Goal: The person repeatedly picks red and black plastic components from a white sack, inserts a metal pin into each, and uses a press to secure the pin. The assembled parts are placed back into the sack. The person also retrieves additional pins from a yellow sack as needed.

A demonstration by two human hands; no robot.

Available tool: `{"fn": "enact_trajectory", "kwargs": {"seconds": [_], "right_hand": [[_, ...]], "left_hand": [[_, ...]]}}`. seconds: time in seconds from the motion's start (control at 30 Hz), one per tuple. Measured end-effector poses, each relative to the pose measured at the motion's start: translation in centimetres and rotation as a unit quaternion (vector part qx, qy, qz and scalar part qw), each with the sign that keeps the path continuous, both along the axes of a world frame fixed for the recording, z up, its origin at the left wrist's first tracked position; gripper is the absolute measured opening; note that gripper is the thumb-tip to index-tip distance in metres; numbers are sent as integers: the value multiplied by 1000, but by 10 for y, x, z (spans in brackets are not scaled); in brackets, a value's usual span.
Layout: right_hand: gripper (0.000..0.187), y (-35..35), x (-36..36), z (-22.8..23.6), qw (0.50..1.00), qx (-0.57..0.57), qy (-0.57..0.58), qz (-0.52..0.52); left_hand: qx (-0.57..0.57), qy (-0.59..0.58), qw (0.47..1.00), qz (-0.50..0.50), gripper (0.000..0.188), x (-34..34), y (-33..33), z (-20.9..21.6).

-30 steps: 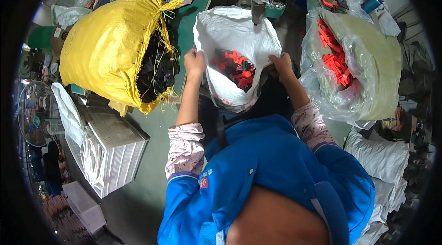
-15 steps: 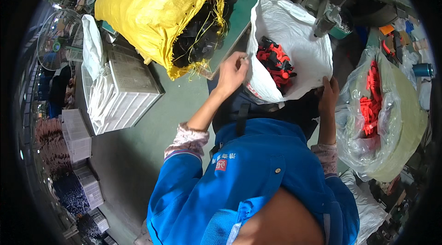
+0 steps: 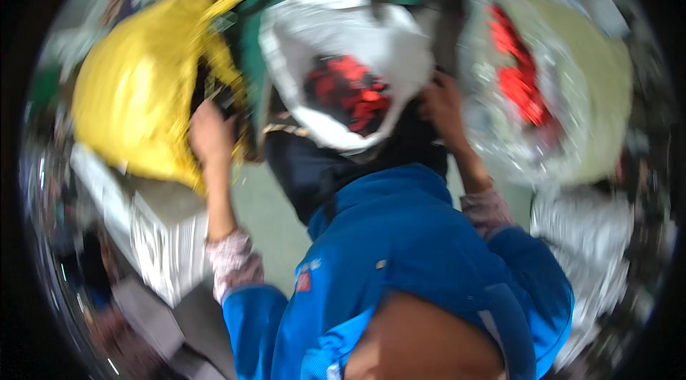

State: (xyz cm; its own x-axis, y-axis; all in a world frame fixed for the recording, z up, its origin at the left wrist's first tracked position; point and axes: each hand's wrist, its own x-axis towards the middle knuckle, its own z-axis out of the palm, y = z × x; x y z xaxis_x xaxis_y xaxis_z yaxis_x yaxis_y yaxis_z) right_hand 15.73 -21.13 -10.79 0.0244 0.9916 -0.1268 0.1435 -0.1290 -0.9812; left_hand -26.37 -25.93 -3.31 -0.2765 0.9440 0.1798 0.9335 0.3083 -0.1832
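My left hand (image 3: 212,131) is at the torn mouth of a yellow woven sack (image 3: 132,87), its fingers reaching in among dark pieces and blurred, so their grip does not show. A white woven sack (image 3: 346,12) stands upright and wide open in front of my legs. Red and black plastic parts (image 3: 350,91) lie inside it. At its right rim is my right hand (image 3: 444,112), fingers curled against the edge of the white sack.
On the right stands a clear plastic-lined pale sack (image 3: 597,87) holding red parts (image 3: 522,80). White folded sacks (image 3: 582,237) lie below it. At lower left is a white plastic crate (image 3: 171,244). A green bench edge (image 3: 257,44) runs between the yellow and white sacks.
My left hand has gone from the white sack's left rim to the yellow sack's mouth. The view has turned, blurring the scene; my right hand remains at the white sack's right side.
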Motion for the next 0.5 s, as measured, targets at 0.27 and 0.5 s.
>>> {"fn": "enact_trajectory", "kwargs": {"seconds": [0.27, 0.5], "right_hand": [[15, 23, 121, 44, 949, 177, -246, -86], [16, 38, 233, 82, 795, 104, -591, -88]], "left_hand": [[12, 7, 994, -105, 57, 59, 42, -16], [59, -65, 991, -106, 55, 75, 28, 4]]}}
